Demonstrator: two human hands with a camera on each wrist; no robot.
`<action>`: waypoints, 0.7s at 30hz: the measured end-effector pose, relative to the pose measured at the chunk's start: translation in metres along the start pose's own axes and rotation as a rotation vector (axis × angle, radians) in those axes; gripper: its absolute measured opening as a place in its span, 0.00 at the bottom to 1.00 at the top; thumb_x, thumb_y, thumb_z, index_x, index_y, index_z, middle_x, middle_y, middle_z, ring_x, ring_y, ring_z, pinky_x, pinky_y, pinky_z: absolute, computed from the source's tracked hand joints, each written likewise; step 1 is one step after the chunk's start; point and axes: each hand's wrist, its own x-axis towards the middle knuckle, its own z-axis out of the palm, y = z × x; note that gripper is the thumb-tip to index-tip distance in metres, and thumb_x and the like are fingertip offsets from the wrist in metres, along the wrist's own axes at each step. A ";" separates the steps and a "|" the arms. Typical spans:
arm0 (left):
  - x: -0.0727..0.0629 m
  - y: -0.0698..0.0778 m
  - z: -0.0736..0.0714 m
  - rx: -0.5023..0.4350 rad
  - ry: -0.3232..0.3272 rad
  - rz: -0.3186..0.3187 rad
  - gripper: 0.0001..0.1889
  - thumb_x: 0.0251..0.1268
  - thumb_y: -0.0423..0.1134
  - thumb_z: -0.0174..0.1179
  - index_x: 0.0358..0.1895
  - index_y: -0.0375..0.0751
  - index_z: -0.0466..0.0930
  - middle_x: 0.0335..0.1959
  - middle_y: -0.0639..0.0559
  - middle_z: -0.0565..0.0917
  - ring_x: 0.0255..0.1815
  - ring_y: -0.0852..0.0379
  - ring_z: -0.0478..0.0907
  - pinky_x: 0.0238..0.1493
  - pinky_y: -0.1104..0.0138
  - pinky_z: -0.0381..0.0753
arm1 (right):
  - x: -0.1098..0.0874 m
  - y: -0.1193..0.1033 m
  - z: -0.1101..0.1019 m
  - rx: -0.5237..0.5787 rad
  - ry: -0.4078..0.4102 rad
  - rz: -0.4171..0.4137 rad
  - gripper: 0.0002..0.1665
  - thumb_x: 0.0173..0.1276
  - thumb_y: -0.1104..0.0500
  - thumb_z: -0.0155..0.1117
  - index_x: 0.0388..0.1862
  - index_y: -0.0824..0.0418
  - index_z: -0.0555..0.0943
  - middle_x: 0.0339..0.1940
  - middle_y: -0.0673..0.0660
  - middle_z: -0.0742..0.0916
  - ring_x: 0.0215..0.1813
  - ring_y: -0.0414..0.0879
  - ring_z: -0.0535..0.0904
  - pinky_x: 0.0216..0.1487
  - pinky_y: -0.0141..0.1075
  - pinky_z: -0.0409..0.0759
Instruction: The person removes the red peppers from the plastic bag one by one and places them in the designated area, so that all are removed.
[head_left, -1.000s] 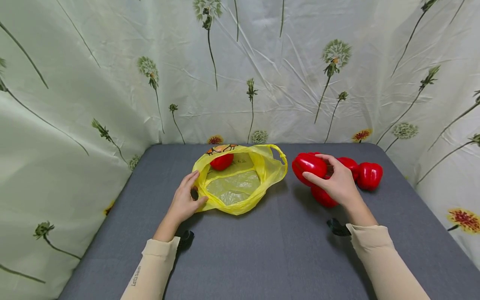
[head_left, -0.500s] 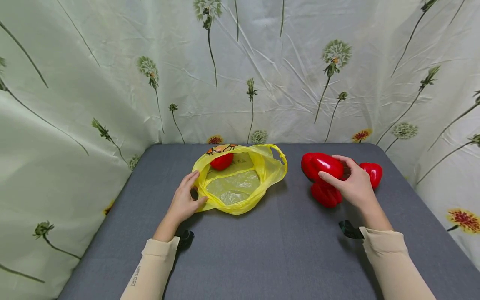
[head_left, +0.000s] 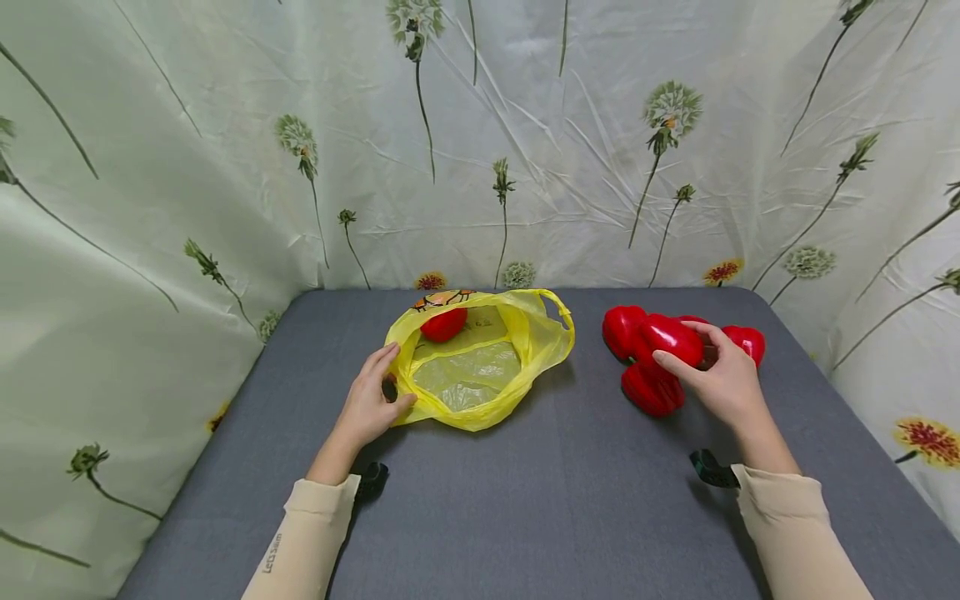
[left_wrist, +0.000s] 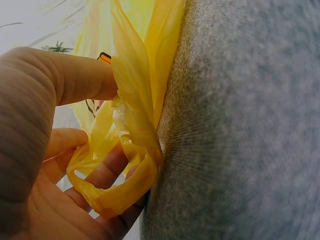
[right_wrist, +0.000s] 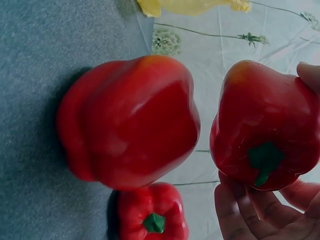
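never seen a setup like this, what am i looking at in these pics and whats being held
There's no robot: a person works bare-handed. The wide picture comes from a camera worn on the head, looking forward and down; the two close-ups come from cameras on each wrist. On the grey table sits a yellow plastic bag, its mouth open and a red object inside. The left hand holds the bag's edge. The right hand holds a red pepper, with other red peppers close by.
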 end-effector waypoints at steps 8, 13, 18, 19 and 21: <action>0.000 0.001 0.001 0.005 0.009 -0.002 0.47 0.61 0.33 0.74 0.83 0.31 0.62 0.85 0.37 0.63 0.63 0.39 0.78 0.70 0.41 0.74 | -0.001 0.011 -0.007 -0.009 -0.001 0.058 0.48 0.73 0.37 0.68 0.83 0.59 0.67 0.65 0.70 0.83 0.52 0.48 0.79 0.37 0.26 0.78; 0.000 0.001 0.001 0.006 0.011 0.002 0.47 0.61 0.33 0.74 0.83 0.30 0.62 0.84 0.37 0.64 0.61 0.39 0.79 0.68 0.42 0.75 | -0.001 0.018 -0.012 -0.018 0.023 0.070 0.47 0.73 0.37 0.68 0.82 0.59 0.69 0.67 0.68 0.82 0.47 0.39 0.77 0.37 0.25 0.77; 0.000 0.000 0.001 0.009 0.010 0.004 0.47 0.61 0.34 0.74 0.83 0.30 0.62 0.84 0.37 0.64 0.61 0.40 0.79 0.67 0.43 0.76 | -0.001 0.025 -0.014 -0.032 0.026 0.076 0.48 0.73 0.37 0.67 0.82 0.61 0.68 0.66 0.72 0.82 0.54 0.51 0.78 0.36 0.24 0.75; 0.000 0.000 0.001 0.007 0.010 0.004 0.47 0.61 0.34 0.74 0.83 0.30 0.62 0.84 0.37 0.64 0.61 0.40 0.79 0.67 0.43 0.76 | -0.001 0.026 -0.014 -0.036 0.025 0.077 0.48 0.73 0.36 0.67 0.82 0.61 0.68 0.66 0.72 0.82 0.55 0.53 0.78 0.36 0.24 0.75; 0.000 0.000 0.001 0.006 0.010 0.004 0.47 0.61 0.34 0.74 0.83 0.31 0.62 0.84 0.37 0.64 0.60 0.40 0.79 0.67 0.43 0.76 | -0.001 0.028 -0.014 -0.040 0.023 0.082 0.48 0.73 0.36 0.67 0.82 0.61 0.68 0.65 0.73 0.83 0.56 0.53 0.79 0.36 0.24 0.75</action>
